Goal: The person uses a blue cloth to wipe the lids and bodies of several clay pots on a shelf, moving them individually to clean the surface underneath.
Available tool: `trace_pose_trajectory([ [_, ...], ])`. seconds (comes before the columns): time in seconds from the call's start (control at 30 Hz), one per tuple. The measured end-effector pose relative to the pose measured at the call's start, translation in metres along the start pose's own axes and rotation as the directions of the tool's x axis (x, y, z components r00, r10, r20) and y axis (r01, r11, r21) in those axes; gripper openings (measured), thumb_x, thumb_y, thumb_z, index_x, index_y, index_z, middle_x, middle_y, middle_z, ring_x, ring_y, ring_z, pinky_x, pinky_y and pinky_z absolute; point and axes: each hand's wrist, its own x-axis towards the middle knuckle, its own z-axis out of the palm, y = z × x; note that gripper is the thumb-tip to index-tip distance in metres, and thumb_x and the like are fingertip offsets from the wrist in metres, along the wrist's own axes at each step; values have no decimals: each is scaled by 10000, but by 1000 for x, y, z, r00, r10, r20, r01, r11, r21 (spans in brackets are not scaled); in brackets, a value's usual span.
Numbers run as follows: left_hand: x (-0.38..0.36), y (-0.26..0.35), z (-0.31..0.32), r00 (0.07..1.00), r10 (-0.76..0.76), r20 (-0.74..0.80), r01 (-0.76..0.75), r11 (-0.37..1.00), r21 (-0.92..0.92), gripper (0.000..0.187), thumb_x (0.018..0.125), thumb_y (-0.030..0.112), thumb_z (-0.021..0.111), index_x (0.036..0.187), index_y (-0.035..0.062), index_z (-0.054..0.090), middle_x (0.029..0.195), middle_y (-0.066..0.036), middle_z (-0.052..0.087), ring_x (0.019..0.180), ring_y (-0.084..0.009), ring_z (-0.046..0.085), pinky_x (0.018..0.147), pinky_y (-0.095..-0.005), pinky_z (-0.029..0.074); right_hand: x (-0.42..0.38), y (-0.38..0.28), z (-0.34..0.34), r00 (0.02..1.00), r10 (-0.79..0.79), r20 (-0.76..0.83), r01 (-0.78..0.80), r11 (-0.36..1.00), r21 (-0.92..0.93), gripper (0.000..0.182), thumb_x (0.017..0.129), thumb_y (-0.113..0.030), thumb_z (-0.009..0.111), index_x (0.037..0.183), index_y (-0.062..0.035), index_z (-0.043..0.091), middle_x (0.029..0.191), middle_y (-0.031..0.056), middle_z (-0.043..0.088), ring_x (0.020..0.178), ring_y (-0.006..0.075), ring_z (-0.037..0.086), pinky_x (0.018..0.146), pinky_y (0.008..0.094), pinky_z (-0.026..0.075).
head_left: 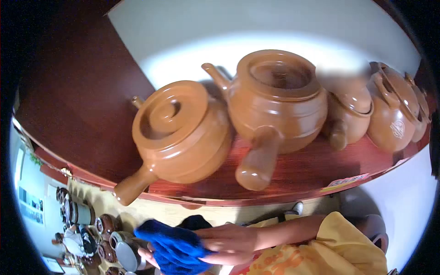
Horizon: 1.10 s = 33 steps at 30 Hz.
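Below the shelf edge, my right hand (229,243) grips a bunched blue cloth (176,245). My left hand (149,257) shows only in part at the cloth's left side, its fingers against the cloth and the rest hidden. Above them on the red shelf (206,188) stands a brown lidded pot (192,146), its side handle pointing down left over the edge. Beside it is a larger brown pot (279,110) with a spout and a thick handle facing me. Neither hand touches a pot.
Further right on the shelf are a small brown pot (350,114) and a rounded pot with a pale emblem (392,121). A printed label (346,182) lies at the shelf's front edge. Several pots and jars (106,224) stand on the floor at lower left.
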Motion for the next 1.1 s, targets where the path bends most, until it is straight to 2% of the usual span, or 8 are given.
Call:
trace_pose_trajectory([
  [0.13,2,-4,44,978,-76,195,111,978,-176,593,754,398,607,1166,25,402,1056,-214,508,986,-346,515,862,-458,434,-41,-25,-49,972,212,-98,-206,976,75,331,836,-115,572,1137,5,504,1257,254,489,1133,386,532,921,432,471],
  [0.33,-15,-23,91,882,-205,424,333,909,-252,540,694,315,748,996,-24,456,868,-237,547,802,-342,592,732,-439,506,-52,-45,-93,680,112,-724,-516,775,-364,321,795,-60,584,1105,-18,511,1253,241,507,1147,362,524,971,438,417],
  [0.5,-38,-29,108,825,-292,485,396,909,-126,522,640,335,812,908,-56,593,881,-281,603,752,-331,625,669,-389,515,-16,-30,-110,703,675,-226,-557,324,-764,435,772,-182,664,1145,-26,506,1146,221,583,1104,382,538,975,449,402],
  [0.57,-40,-33,112,815,-236,529,391,898,-200,488,680,311,788,924,-61,589,783,-258,613,637,-319,608,591,-386,493,-13,-24,-105,741,654,-155,-440,298,-847,464,774,-172,615,1179,10,479,1090,247,593,1077,401,545,985,456,393],
  [0.7,-42,-38,116,822,-176,542,417,834,-362,455,724,276,758,960,-65,571,710,-237,612,518,-302,578,510,-387,467,1,-14,-113,650,760,-19,-511,419,-751,485,759,-149,566,1188,48,455,1079,279,581,1074,424,535,1003,477,370],
  [0.83,-43,-30,110,832,-159,531,416,812,-409,458,731,288,742,972,-58,563,733,-230,606,549,-297,575,535,-386,463,11,17,-103,784,618,56,-357,522,-775,417,753,-146,530,1117,53,488,1002,265,592,1016,445,536,974,497,379],
  [0.97,-43,-27,103,831,-172,529,426,807,-408,461,738,300,726,985,-51,555,756,-224,601,580,-293,572,560,-385,460,15,47,-94,389,917,91,-816,389,-427,659,858,-171,486,1361,77,140,1348,336,314,1342,399,273,1107,405,222],
  [1.1,-42,-27,99,824,-194,532,445,804,-395,464,746,312,709,997,-44,548,778,-217,596,611,-288,569,585,-384,457,11,67,-83,622,782,-31,-682,522,-512,787,783,-155,584,1340,104,92,1203,366,434,1177,433,452,1000,433,355],
])
